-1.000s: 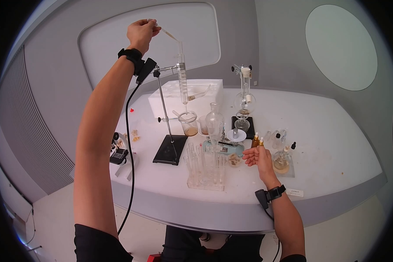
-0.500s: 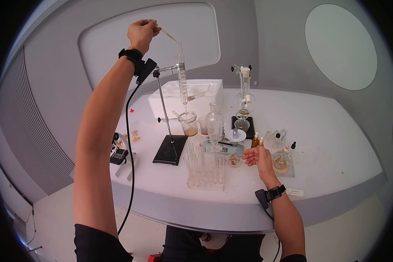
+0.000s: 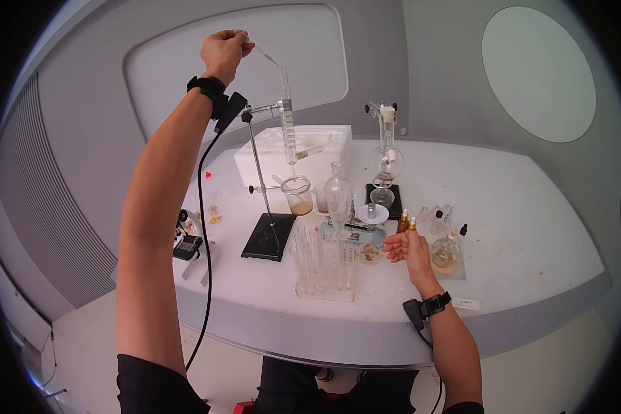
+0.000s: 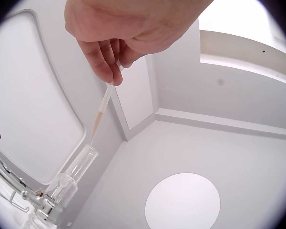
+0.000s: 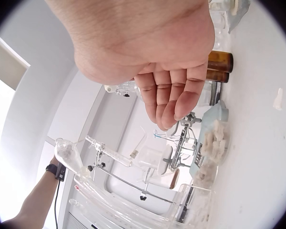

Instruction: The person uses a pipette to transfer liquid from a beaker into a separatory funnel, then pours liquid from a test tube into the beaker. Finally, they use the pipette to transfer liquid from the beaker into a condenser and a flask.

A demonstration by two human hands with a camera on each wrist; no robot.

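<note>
Raised high, my left hand [image 3: 222, 55] pinches a slim dropper [image 4: 105, 99] between thumb and fingertips. Tan liquid shows in its lower part. It slants down, with its tip right at the mouth of an upright glass condenser [image 3: 288, 121], which a clamp holds on a retort stand [image 3: 270, 224]. Below the condenser, a beaker [image 3: 301, 207] with a little brown liquid stands under the stand's ring. Palm turned inward and fingers loosely bent, my right hand [image 3: 410, 255] holds nothing. It hovers beside the amber dropper bottles [image 3: 403, 223] and a small dish of tan pieces [image 3: 370, 254].
A rack of test tubes [image 3: 324, 290] stands near the front edge, with a pear-shaped glass funnel [image 3: 339, 190] behind it. A pale blue balance [image 3: 352, 235], a flask on a second stand [image 3: 386, 162], a white foam box [image 3: 255, 165] and a microscope [image 3: 188, 241] are around.
</note>
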